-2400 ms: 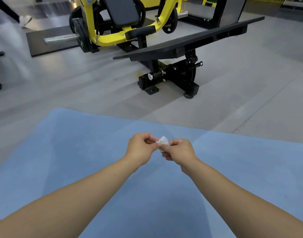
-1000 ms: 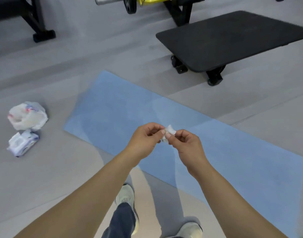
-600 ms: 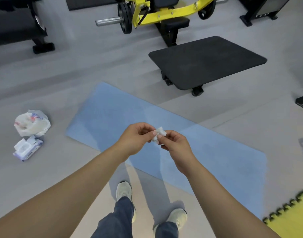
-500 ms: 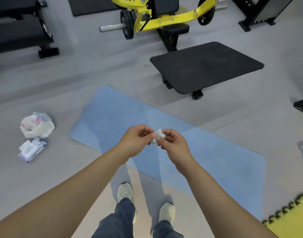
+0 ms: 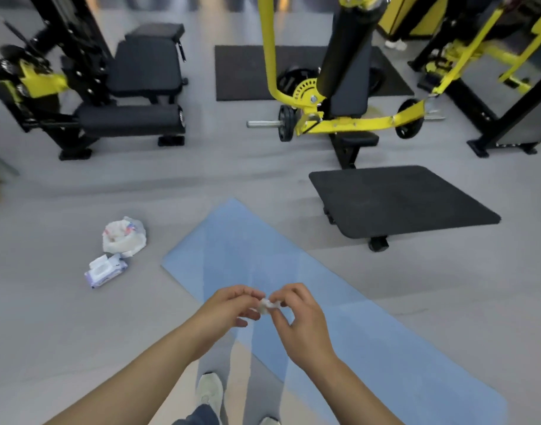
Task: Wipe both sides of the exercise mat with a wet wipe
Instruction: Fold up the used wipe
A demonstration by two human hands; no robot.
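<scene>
A light blue exercise mat (image 5: pixel 251 250) lies flat on the grey floor, running from the middle of the view down to the lower right. Above its near edge I hold a small crumpled white wet wipe (image 5: pixel 265 305) between both hands. My left hand (image 5: pixel 229 308) pinches its left side with curled fingers. My right hand (image 5: pixel 297 317) pinches its right side. I am standing, and one white shoe (image 5: pixel 209 391) shows on the floor below my arms.
A pack of wet wipes (image 5: pixel 105 271) and a white plastic bag (image 5: pixel 123 236) lie on the floor left of the mat. A black platform (image 5: pixel 401 197) of a yellow-framed machine (image 5: pixel 339 118) stands beyond the mat. A black bench machine (image 5: pixel 134 96) is at back left.
The view has risen and tilted up, showing more gym machines. Both hands stay together on the wipe, which looks more balled up. The mat has not moved.
</scene>
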